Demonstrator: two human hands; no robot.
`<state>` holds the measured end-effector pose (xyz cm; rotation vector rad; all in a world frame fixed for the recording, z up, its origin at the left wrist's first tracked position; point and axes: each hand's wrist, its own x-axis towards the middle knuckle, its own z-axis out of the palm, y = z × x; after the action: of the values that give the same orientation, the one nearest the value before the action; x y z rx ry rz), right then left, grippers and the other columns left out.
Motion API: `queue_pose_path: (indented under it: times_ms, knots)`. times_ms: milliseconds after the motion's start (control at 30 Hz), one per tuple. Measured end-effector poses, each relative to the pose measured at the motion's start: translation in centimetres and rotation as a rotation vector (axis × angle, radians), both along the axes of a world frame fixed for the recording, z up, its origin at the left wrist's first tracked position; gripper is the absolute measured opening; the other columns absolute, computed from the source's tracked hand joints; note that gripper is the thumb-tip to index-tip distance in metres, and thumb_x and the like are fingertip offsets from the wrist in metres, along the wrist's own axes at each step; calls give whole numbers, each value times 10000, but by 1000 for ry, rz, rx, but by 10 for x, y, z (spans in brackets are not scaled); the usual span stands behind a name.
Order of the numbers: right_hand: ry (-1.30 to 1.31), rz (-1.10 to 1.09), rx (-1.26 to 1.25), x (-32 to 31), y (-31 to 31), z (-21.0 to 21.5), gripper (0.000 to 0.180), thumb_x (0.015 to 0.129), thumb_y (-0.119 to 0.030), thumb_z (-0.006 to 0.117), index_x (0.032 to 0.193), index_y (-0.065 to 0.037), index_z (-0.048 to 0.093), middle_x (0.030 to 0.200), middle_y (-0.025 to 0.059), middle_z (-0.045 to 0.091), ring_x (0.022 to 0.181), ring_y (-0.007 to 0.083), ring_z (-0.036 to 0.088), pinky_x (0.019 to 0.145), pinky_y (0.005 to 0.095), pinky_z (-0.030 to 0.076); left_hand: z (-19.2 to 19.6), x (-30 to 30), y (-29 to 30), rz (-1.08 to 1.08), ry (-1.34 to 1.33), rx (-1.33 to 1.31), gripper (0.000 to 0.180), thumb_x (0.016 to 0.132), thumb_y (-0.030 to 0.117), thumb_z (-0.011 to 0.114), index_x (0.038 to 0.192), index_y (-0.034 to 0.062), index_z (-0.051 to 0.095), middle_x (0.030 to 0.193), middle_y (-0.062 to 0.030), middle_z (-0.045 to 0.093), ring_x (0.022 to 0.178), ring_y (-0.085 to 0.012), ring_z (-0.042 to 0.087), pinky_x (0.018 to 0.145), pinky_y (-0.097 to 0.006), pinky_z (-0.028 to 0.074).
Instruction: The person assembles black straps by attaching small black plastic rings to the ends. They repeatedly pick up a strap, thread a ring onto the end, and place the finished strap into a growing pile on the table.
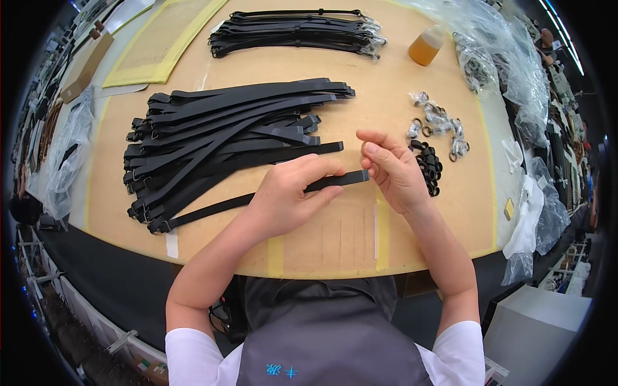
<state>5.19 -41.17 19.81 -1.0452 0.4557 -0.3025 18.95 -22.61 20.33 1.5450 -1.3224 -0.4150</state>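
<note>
My left hand (286, 193) is closed around a black webbing strap (215, 209), gripping it between thumb and fingers near its right end. That end sticks out past the fingertips, toward my right hand (394, 170). The right hand's fingers are curled, thumb close to the index finger, just above the strap's tip. Whatever they pinch, if anything, is too small to make out. Left of my hands lies a fanned pile of black straps (187, 138), with metal buckles at their left ends. Beside my right hand sits a heap of small black loops (430, 166).
Metal rings in clear wrapping (439, 119) lie right of centre. At the back are a bundle of finished-looking straps (293, 31) and a bottle of amber liquid (427, 46). Plastic bags (515, 71) crowd the right edge; a cardboard box (87, 67) stands far left.
</note>
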Motion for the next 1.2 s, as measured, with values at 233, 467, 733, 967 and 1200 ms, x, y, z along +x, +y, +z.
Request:
queue_pose_path:
  times_ms: [233, 467, 733, 967, 1200]
  knots:
    - [106, -68, -461, -2, -14, -15, 208, 995, -134, 644, 1160, -9, 668, 951, -3, 656, 816, 65, 605, 741, 215, 485, -14, 11, -3, 18, 253, 242, 239, 887, 66, 736, 1090, -27, 649, 872, -51, 672, 827, -96, 621, 760, -253, 511]
    - [220, 41, -596, -4, 10, -6, 200, 977, -110, 658, 1142, 2, 679, 954, 10, 682, 810, 74, 636, 748, 230, 520, 15, 31, 7, 53, 700, -62, 245, 937, 31, 706, 1157, -4, 605, 941, -4, 657, 857, -46, 613, 772, -206, 513]
    - [169, 319, -1065, 23, 48, 13, 237, 903, -78, 707, 1122, 3, 665, 953, 106, 672, 776, 158, 671, 727, 292, 552, 13, 40, 14, 154, 550, -90, 235, 918, 62, 736, 1123, 12, 632, 871, 38, 581, 796, -14, 565, 702, -179, 472]
    - [208, 260, -880, 34, 54, 6, 240, 909, -80, 714, 1137, -14, 676, 953, 78, 702, 824, 141, 697, 718, 287, 555, 16, 37, 20, 130, 406, 7, 250, 904, 29, 736, 1130, 0, 633, 954, -9, 654, 872, -50, 611, 766, -212, 495]
    - [75, -53, -120, 19, 17, 13, 264, 976, -165, 699, 1197, -22, 700, 997, 31, 713, 864, 81, 681, 784, 216, 581, 11, 19, 9, 159, -34, -63, 216, 830, 69, 735, 1037, 31, 683, 943, -115, 721, 786, -268, 719, 627, -336, 568]
